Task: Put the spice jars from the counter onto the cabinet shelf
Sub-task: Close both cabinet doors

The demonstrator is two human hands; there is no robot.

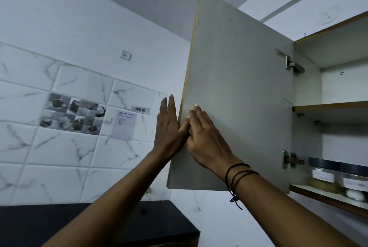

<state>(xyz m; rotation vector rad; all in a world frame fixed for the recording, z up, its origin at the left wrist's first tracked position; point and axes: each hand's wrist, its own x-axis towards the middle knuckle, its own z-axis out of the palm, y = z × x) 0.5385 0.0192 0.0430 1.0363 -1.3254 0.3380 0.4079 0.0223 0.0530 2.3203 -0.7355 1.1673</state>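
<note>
Far to the left of the hands, a white marble-patterned tiled wall is filling the view, carrying a grid of small photographs, a printed sheet and a label reading "WS 07"; a wall switch is sitting higher up. Below the forearms, a dark counter is running along the wall's foot.

The left hand is reaching up with straight fingers, its palm lying against the free edge of the open cabinet door, gripping nothing. Touching it at the thumbs, the right hand is pressing flat on the door's inner face, fingers extended and holding nothing; dark cords are circling its wrist.

Right of the hands, two metal hinges are joining the door to the cabinet. Inside, an upper shelf is sitting above hand level. On the lower shelf, below and well to the right of the hands, two spice jars are standing just beside each other: one jar with a dark lid, a white label and tan contents, and a second jar with a dark lid, a label and something pale at its base.
</note>
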